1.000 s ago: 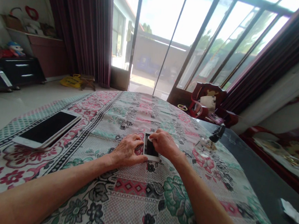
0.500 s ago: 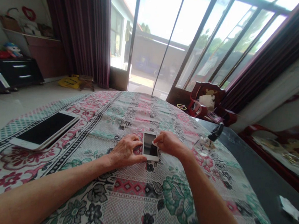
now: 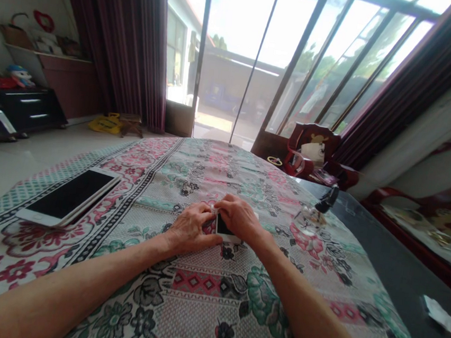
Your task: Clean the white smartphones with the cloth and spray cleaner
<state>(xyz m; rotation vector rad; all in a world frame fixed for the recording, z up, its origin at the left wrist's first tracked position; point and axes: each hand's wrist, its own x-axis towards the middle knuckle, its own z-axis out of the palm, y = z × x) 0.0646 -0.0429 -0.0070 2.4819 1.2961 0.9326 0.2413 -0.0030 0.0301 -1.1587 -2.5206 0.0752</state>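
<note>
A small white phone lies face up on the floral tablecloth in the middle of the table. My left hand rests against its left edge, fingers curled onto the cloth and the phone's side. My right hand lies over the phone's upper part with its fingers pinched on a small white wipe, most of it hidden under the fingers. Only the lower part of the screen shows.
A white tablet with a dark screen lies at the table's left edge. A small dark-capped bottle stands to the right of my hands. A scrap of white paper lies on the bare dark tabletop at the far right.
My right hand has slid from the phone's right edge leftward across its top, and now covers most of the screen. The left hand has stayed put.
</note>
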